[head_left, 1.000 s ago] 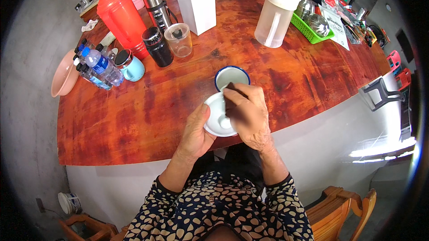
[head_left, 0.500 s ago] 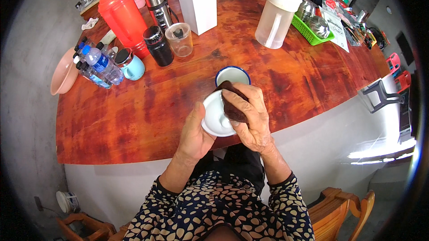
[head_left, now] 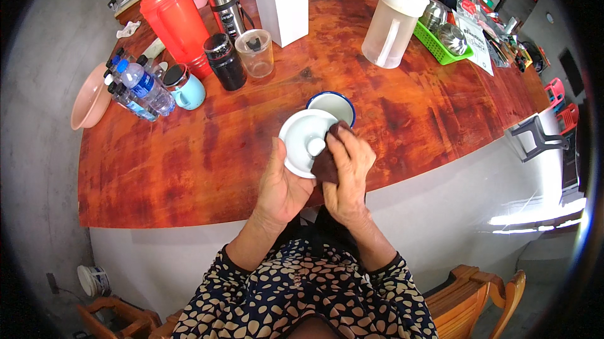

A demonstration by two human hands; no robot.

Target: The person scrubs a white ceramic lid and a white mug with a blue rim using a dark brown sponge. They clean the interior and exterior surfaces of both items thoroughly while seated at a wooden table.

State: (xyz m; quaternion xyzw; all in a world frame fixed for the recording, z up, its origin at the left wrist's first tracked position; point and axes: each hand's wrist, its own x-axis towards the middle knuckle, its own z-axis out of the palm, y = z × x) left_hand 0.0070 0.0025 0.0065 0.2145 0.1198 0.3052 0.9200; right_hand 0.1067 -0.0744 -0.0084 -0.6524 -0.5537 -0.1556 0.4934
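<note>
Over glossy wood, left hand (head_left: 283,185) grips round white lid (head_left: 305,141); right hand (head_left: 349,175) presses dark cloth (head_left: 327,163).

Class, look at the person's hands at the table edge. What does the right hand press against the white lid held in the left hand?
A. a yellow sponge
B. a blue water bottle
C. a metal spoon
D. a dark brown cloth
D. The right hand holds a dark brown cloth against the white lid, which the left hand grips from below, just in front of the blue-rimmed white cup.
</note>
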